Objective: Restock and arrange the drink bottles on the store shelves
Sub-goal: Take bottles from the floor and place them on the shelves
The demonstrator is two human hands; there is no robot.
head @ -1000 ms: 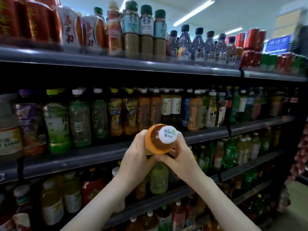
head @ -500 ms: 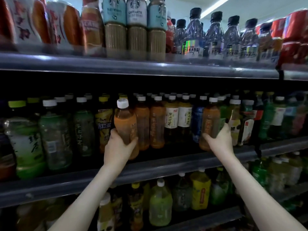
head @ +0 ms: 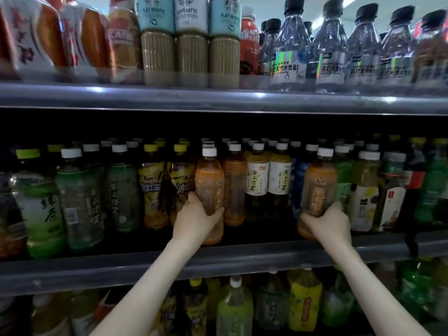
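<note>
- Head view, centre of frame: orange tea bottle (head: pixel 209 190) grasped low by left hand (head: pixel 196 220), upright on middle shelf (head: pixel 218 260).
- Centre right: second orange bottle (head: pixel 317 190) grasped by right hand (head: pixel 327 223).
- Handling judged: full, heavy, smooth plastic; best gripped mid-body.

At frame center, a bare dark strip of the middle shelf (head: pixel 254 258) lies open between the left orange bottle (head: pixel 209 187) and the right orange bottle (head: pixel 318 185), in front of the cream-labelled bottles (head: pixel 268 180). A dark gap runs above the caps, under the upper shelf (head: pixel 218 99). Elsewhere bottles stand packed tight.
</note>
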